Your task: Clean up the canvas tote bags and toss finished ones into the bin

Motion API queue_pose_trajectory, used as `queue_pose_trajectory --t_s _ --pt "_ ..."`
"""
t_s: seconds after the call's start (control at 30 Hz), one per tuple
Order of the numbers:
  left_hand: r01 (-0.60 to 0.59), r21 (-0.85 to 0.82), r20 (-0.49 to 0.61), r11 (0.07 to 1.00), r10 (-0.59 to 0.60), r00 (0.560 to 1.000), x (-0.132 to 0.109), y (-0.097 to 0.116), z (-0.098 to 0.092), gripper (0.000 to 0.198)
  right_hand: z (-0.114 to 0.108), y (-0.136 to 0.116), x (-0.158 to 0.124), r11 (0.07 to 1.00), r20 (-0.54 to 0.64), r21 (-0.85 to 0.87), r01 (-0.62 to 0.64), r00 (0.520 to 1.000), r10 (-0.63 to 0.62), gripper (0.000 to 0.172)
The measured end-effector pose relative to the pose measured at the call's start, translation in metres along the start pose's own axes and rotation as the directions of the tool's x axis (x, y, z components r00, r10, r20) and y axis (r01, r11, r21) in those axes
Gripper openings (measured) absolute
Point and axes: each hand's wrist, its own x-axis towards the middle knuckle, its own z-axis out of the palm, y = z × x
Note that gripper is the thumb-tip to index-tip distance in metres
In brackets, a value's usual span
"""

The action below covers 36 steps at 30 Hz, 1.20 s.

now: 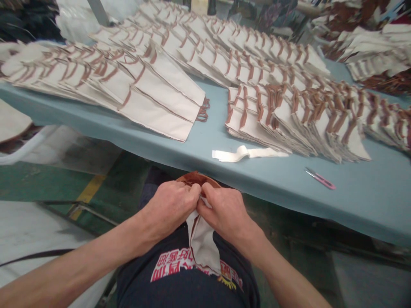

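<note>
Close to my body, just off the table's front edge, both hands pinch one cream fabric bag (207,239) with a brown edge. My left hand (175,203) is closed on its upper edge, knuckles up. Right beside it, my right hand (223,205) grips the same edge, the two thumbs nearly touching. Brown lining or trim (195,176) shows beyond my fingers, and the cream cloth hangs down against my dark printed apron. My fingertips hide the exact spot they hold.
A blue-covered table (205,149) carries overlapping rows of similar cream pieces (160,98) with brown trim. More stacked pieces (289,115) lie to the right. Near the front edge are a white strip (240,153) and pink-handled thread snips (321,179). A white bin (19,158) stands at left.
</note>
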Motion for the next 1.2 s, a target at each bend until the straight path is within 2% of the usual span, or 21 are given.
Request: queue_pose_trajectory --t_s 0.1,0.23,0.3,0.37,0.43,0.53,0.6,0.73,0.83,0.93,1.0,1.2 --pt "0.049 -0.044 0.083 0.998 -0.045 0.996 0.003 0.001 0.001 0.015 0.003 0.003 0.001 0.999 0.022 0.045 -0.023 1.000 0.022 0.015" --pt "0.128 -0.094 0.078 0.987 -0.121 0.990 0.003 -0.004 0.000 0.013 0.005 0.011 -0.002 0.982 -0.014 0.185 0.024 1.000 -0.022 0.014" --pt "0.171 -0.246 0.073 0.954 -0.158 0.985 0.002 -0.010 -0.001 0.011 0.005 0.017 -0.003 0.947 -0.034 0.317 0.055 0.998 -0.047 0.016" --pt "0.200 -0.494 0.086 0.846 -0.181 0.980 0.000 -0.017 -0.002 0.010 0.005 0.021 -0.004 0.890 -0.046 0.448 0.084 0.996 -0.072 0.018" --pt "0.219 -0.705 0.122 0.675 -0.189 0.974 -0.002 -0.023 -0.002 0.009 0.004 0.025 -0.005 0.825 -0.054 0.553 0.117 0.993 -0.105 0.018" --pt "0.252 -0.839 0.195 0.482 -0.165 0.967 -0.006 -0.030 -0.002 0.007 0.004 0.027 -0.004 0.706 -0.058 0.691 0.155 0.985 -0.160 0.016" --pt "0.249 -0.870 0.208 0.424 -0.142 0.968 -0.009 -0.031 -0.004 0.008 0.004 0.028 -0.004 0.626 -0.059 0.764 0.157 0.983 -0.175 0.017" --pt "0.234 -0.870 0.189 0.434 -0.143 0.971 -0.016 -0.027 -0.014 0.014 0.004 0.028 -0.008 0.499 -0.045 0.856 0.136 0.981 -0.190 0.019" --pt "0.253 -0.883 0.207 0.395 -0.157 0.966 -0.020 -0.022 -0.024 0.017 0.000 0.029 -0.010 0.437 -0.043 0.889 0.135 0.976 -0.215 0.019" --pt "0.275 -0.894 0.228 0.352 -0.169 0.959 -0.023 -0.018 -0.031 0.019 -0.004 0.029 -0.011 0.454 -0.052 0.880 0.141 0.978 -0.203 0.016" --pt "0.277 -0.891 0.223 0.361 -0.185 0.957 -0.024 -0.016 -0.033 0.018 -0.007 0.029 -0.010 0.471 -0.060 0.869 0.151 0.978 -0.202 0.014" --pt "0.277 -0.886 0.206 0.373 -0.219 0.954 -0.023 -0.013 -0.031 0.011 -0.009 0.027 -0.009 0.418 -0.053 0.899 0.134 0.979 -0.199 0.017"
